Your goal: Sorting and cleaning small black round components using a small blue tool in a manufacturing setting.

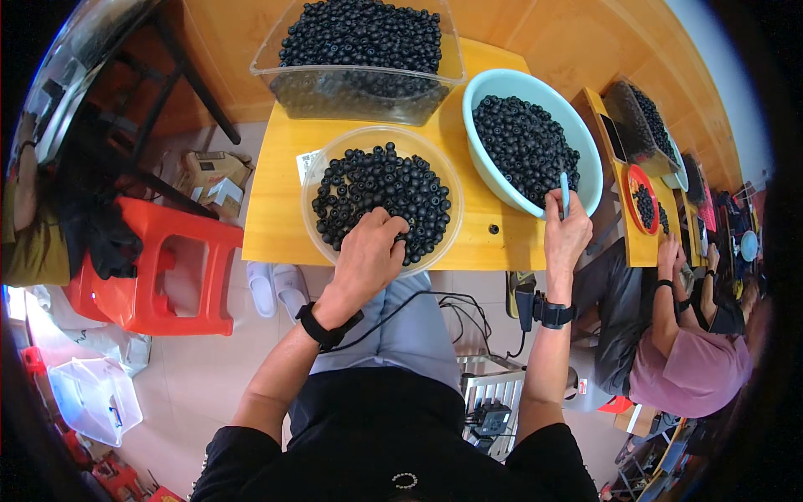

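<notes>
My left hand (368, 257) reaches into a round clear bowl (458, 205) of small dark balls that look like blueberries (385, 184). Its fingers are curled down among them, and whatever they pinch is hidden. At the near rim of the light-blue basin (592, 167), my right hand (569, 234) grips a slim light-blue tool (565, 192) that points up. I cannot make out its kind. More of the same dark balls (523, 146) fill the basin. Behind the bowl stands a clear rectangular tub (351, 92), heaped with them too.
One dark ball (493, 229) lies loose on the yellow table (276, 201). A red stool (167, 268) stands at the left. To the right, a person in a pink shirt (694, 368) sits at another table, near a red plate (642, 201). A black cable (427, 293) hangs across my lap.
</notes>
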Motion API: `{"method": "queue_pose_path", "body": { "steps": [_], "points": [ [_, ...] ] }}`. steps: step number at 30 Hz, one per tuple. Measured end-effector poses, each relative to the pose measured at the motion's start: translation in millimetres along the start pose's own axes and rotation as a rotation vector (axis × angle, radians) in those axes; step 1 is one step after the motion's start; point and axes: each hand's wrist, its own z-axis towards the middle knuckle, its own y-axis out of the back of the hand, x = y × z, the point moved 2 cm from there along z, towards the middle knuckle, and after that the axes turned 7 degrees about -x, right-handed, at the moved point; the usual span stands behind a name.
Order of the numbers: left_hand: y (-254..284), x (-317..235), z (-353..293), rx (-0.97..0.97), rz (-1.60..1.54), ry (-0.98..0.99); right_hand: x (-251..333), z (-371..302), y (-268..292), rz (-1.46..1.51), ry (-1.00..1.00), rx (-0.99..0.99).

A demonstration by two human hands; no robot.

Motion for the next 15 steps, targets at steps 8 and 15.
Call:
{"method": "queue_pose_path", "body": {
  "steps": [8,15],
  "points": [
    [6.8,11.0,9.6,-0.048,-0.4,0.232,-0.9,4.2,-1.9,-0.023,0.029,-0.008],
    [25.2,24.4,13.5,0.088,-1.109,0.664,-0.2,1.4,-1.0,-0.039,-0.012,-0.001]
  ]
}}
